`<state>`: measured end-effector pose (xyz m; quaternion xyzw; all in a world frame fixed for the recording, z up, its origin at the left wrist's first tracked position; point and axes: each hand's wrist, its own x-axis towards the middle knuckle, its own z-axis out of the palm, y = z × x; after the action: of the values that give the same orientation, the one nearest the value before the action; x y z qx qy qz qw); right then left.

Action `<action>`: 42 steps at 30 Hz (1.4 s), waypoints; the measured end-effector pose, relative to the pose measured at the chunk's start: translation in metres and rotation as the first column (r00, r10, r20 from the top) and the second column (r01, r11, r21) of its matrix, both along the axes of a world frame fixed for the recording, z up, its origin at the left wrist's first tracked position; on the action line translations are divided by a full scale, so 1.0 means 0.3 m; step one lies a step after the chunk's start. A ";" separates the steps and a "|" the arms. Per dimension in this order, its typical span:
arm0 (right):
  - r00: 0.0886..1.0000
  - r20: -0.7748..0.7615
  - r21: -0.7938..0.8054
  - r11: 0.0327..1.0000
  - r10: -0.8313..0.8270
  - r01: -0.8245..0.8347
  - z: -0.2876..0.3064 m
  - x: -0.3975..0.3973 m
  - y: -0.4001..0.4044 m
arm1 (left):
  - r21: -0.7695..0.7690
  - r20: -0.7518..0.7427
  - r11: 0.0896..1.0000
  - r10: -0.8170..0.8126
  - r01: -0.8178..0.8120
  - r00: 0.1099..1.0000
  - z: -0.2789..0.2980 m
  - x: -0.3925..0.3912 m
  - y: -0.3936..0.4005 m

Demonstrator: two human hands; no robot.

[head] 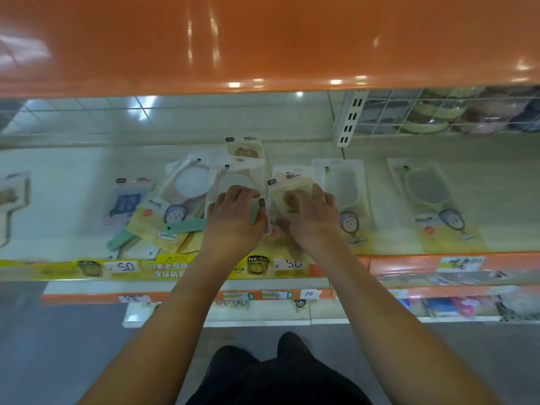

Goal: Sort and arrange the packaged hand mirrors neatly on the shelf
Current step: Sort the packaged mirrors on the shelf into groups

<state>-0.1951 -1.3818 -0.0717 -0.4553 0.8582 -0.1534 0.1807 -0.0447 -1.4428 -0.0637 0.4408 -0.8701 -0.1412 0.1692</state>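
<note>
While both arms reach in over the shelf [87,159], the left hand [233,213] sits on a clear-packaged round mirror [236,178], its fingers curled over the pack's lower right edge as if gripping it. The right hand [314,216] lies just beside it, fingers spread and pressing down on a cream-coloured mirror pack [287,190]; whether the thumb hooks under that pack I cannot tell. The two hands are nearly touching, with the edge of the left hand's pack standing between them.

Around them the packaged hand mirrors lie flat on the pale shelf board in a loose pile. Left of the left hand, a white round mirror pack [188,178] overlaps a yellow-carded pack [157,223], and two mint green handles [185,225] poke out beneath. Further left lies a blue-printed pack [127,201]. Behind the hands a small beige pack [245,150] rests toward the back wall. Right of the right hand sits a pale green mirror pack [344,194], and well apart from it another green oval mirror pack [432,197] lies alone.

A wire basket [438,112] at the upper right holds rounded items too blurred to name. Price strips [125,267] along the shelf front read 5.0; other print is unreadable. An orange shelf [263,39] above cuts off the view, and a pack at the far left edge is cropped.
</note>
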 end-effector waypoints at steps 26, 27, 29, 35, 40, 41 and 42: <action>0.927 -0.037 -0.260 0.892 0.373 -0.369 0.040 0.210 -0.071 | -0.065 0.007 0.886 0.461 -0.459 0.888 0.002 0.256 0.107; 0.919 -0.053 -0.264 0.882 0.391 -0.390 0.037 0.242 -0.074 | -0.063 -0.006 0.876 0.479 -0.478 0.878 -0.002 0.283 0.107; 0.905 -0.071 -0.280 0.863 0.419 -0.421 0.031 0.302 -0.082 | -0.064 -0.030 0.856 0.512 -0.513 0.858 -0.011 0.336 0.109; 0.890 -0.075 -0.268 0.850 0.451 -0.453 0.031 0.495 -0.122 | -0.069 -0.065 0.836 0.541 -0.544 0.839 -0.028 0.527 0.100; 0.881 -0.109 -0.283 0.835 0.461 -0.472 0.025 0.689 -0.167 | -0.047 -0.079 0.831 0.550 -0.554 0.832 -0.021 0.731 0.070; 0.879 -0.112 -0.278 0.835 0.463 -0.475 0.025 0.730 -0.178 | -0.043 -0.083 0.833 0.547 -0.552 0.833 -0.015 0.769 0.062; 0.878 -0.115 -0.273 0.835 0.465 -0.478 0.025 0.772 -0.189 | -0.038 -0.088 0.834 0.546 -0.551 0.833 -0.012 0.806 0.053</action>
<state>0.0364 -1.4385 -0.0641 -0.6774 0.6909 -0.2196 0.1243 0.1972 -1.4270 -0.0673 0.6608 -0.7044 -0.0759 0.2479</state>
